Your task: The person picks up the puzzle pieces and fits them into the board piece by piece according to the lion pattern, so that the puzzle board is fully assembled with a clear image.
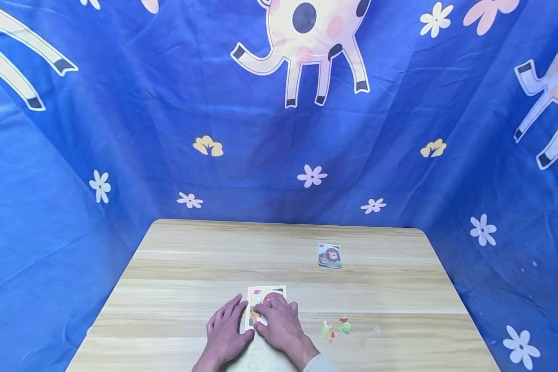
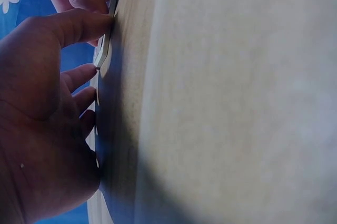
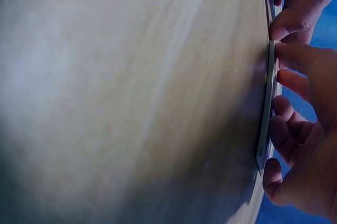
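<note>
A small picture puzzle board (image 1: 254,292) with a pale frame lies near the table's front. My left hand (image 1: 225,330) rests at its left side, fingers spread along the edge and thumb by the near left corner. Over the board's right half is my right hand (image 1: 281,321), its fingertips touching the surface and hiding part of the picture. Its thumb and index finger stand apart around an orange patch of the picture. In both wrist views the board (image 2: 103,52) shows edge-on, with the fingers (image 3: 295,55) against it.
To the right of the hands lie several loose colourful puzzle pieces (image 1: 344,326). A lion picture card (image 1: 329,256) lies farther back on the wooden table (image 1: 190,258). Near the pieces is a small pale scrap (image 1: 377,329). A blue patterned curtain (image 1: 260,181) stands behind and beside the table.
</note>
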A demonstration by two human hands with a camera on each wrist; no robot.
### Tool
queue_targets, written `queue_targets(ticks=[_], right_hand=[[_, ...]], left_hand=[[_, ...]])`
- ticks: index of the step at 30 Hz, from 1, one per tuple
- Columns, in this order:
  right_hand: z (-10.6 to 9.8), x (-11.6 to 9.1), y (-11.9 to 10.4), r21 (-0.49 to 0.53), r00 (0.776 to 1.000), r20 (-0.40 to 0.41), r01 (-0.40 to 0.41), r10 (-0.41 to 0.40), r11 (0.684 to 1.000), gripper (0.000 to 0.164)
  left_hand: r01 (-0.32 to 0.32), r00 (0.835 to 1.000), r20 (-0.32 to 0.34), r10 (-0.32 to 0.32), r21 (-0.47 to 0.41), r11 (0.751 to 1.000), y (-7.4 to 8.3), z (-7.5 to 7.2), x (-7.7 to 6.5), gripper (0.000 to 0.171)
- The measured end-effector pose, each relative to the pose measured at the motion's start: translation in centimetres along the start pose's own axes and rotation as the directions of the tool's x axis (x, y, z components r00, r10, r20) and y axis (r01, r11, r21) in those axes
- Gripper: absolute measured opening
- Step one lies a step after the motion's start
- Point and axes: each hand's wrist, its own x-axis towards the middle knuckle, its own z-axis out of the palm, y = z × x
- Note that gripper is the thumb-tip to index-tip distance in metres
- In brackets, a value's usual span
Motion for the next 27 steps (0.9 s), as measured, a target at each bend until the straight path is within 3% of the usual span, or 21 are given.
queue_targets(ticks=[9, 21, 27], right_hand=[[-0.12, -0.05, 0.29, 0.011, 1.000, -0.002, 0.023, -0.023, 1.000, 0.030], [0.26, 0.15, 0.44, 0.061, 0.999, -0.035, -0.026, 0.028, 0.998, 0.024], [0.58, 0.21, 0.21, 0.039, 0.997, -0.069, -0.033, 0.036, 0.999, 0.024]], left_hand=[[0.008, 1.000, 0.007, -0.008, -0.002, 1.000, 0.06, 0.01, 0.06, 0.069], [0.003, 1.000, 0.004, -0.003, 0.002, 1.000, 0.06, 0.10, 0.04, 0.070], [0.002, 1.000, 0.007, -0.002, 0.002, 1.000, 0.09, 0.03, 0.02, 0.069]])
